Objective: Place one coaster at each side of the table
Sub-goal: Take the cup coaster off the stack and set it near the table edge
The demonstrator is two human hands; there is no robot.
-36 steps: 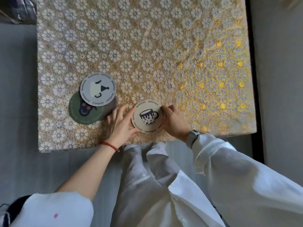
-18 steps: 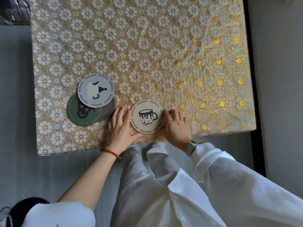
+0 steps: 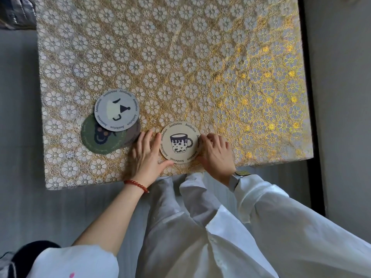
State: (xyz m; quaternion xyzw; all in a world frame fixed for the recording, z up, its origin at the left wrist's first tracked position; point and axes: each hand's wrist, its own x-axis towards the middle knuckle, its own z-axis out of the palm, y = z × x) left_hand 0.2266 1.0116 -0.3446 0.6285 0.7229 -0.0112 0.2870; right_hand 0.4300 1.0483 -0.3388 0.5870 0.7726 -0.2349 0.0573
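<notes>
A cream coaster [image 3: 180,143] with a spotted mug drawing lies flat near the table's near edge. My left hand [image 3: 145,155] rests flat on the cloth with fingers spread, its thumb touching the coaster's lower left rim. My right hand [image 3: 216,154] lies on the coaster's right side, fingertips at its rim. To the left, a grey coaster [image 3: 117,110] lies on top of a green coaster [image 3: 100,137] and a brownish coaster [image 3: 133,133], of which only an edge shows.
The table [image 3: 200,57] wears a gold and white flower-patterned cloth. Its near edge runs just behind my wrists. Grey floor lies on the left, a dark strip along the right side, and my white trousers and sleeve below.
The cream coaster stays near the front edge between my hands. My fingers have flattened and eased outward from its rim. The stack on the left has not moved.
</notes>
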